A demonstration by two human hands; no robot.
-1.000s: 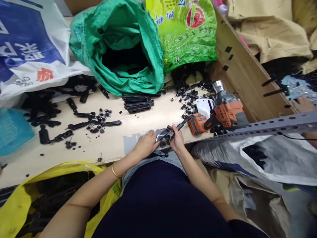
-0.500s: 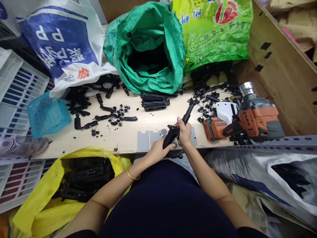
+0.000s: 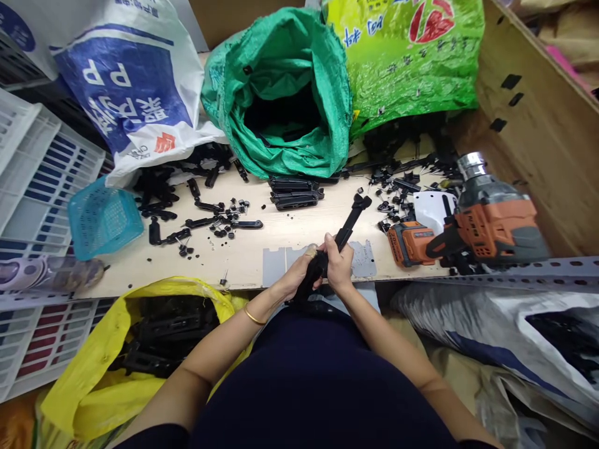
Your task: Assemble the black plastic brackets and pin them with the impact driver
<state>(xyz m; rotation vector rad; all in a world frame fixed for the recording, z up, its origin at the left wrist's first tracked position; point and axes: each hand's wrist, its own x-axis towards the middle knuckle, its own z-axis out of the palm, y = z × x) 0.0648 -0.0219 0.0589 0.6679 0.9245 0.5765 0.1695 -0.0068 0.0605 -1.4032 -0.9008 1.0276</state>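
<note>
Both hands are closed round a long black plastic bracket (image 3: 345, 233) just above the bench's front edge. My left hand (image 3: 297, 273) grips its lower body, which is partly hidden against my dark clothing. Higher up, my right hand (image 3: 339, 264) wraps round it where a narrow arm slants up and right to a knobbed end. Grey flat plates (image 3: 274, 265) lie on the bench beside and behind my hands. Past them is a stack of similar-looking black plastic pieces (image 3: 294, 194).
An orange cordless power tool (image 3: 491, 227) lies right, near black knobs with screws (image 3: 388, 206). More small black parts (image 3: 229, 218) are scattered left, by a blue basket (image 3: 105, 218). A green sack (image 3: 281, 159) stands behind; a yellow bag (image 3: 84, 374) of black parts sits lower left.
The bracket and both hands have come slightly closer to my body. The right hand has shifted down and left, and more of the bracket's upper arm and knobbed end shows.
</note>
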